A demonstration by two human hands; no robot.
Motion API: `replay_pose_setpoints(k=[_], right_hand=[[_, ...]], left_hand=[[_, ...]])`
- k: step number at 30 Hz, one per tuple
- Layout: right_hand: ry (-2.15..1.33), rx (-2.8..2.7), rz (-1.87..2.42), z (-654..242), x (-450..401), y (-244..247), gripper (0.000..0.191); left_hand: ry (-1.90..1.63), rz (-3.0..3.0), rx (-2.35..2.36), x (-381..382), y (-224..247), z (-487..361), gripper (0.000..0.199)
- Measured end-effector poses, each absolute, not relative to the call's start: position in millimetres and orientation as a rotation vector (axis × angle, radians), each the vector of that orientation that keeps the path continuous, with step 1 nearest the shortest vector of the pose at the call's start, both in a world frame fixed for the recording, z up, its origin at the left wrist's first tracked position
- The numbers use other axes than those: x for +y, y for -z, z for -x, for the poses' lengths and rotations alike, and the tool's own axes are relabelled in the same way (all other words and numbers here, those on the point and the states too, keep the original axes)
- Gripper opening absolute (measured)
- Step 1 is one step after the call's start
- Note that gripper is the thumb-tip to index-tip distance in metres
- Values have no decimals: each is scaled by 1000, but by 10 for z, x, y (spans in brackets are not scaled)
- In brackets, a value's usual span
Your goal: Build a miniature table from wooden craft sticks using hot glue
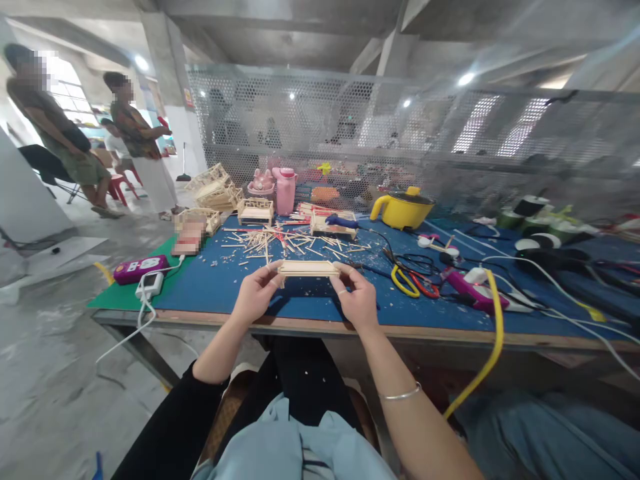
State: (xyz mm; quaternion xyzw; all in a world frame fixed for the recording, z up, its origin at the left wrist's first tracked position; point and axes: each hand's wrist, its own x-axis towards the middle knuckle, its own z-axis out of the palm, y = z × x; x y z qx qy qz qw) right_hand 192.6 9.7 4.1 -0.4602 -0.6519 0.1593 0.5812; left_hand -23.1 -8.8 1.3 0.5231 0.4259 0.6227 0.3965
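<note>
Between my hands is a small pale wooden stick frame (309, 268), raised over the near edge of the blue-topped table (210, 293). My left hand (256, 293) pinches its left end with thumb and fingers. At the right end, my right hand (356, 297) grips it the same way. Loose wooden sticks (270, 240), some red-tipped, lie scattered just beyond. A similar small wooden frame (333, 225) stands behind them, with the blue-handled tool (341, 221) resting across it. Another such frame (255, 211) stands further left.
Stacked wooden frames (215, 190), a pink bottle (285, 191) and a yellow pot (403, 209) stand at the back. Yellow-handled pliers (405, 281), cables and a purple power strip (473, 290) lie right. Another purple power strip (140, 269) lies left. A perforated metal screen (310, 127) borders the table; people stand left.
</note>
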Motion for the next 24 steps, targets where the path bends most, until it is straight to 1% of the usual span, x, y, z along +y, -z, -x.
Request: replay_pose_setpoints(k=[5,9,14,16,19,22,24], right_hand=[[-347,-1525,1095,-1926,101,-18,31],[-337,-1536,1091,-1928,96,-13,30],[-324,-1547,1107,-1931,127,6,27],[-358,-1565,1140,-1938,158,25,26],[-411,-1601,1201,-1954,199,56,25],[-433,-1619,1232,-1959,206,63,28],[-431,-1636,1253,-1953,194,50,33]], left_hand=[[-1567,-1351,1040,-98,-29,240,44],[-1580,-1345,1100,-76,-7,255,42],[-1600,-1504,1242,-48,8,254,29],[-1574,-1560,1301,-54,-1,246,28],[-1508,-1625,1412,-88,-11,231,38],[-1384,-1819,1619,-131,-13,211,62],[-1248,-1980,1782,-139,-14,194,70]])
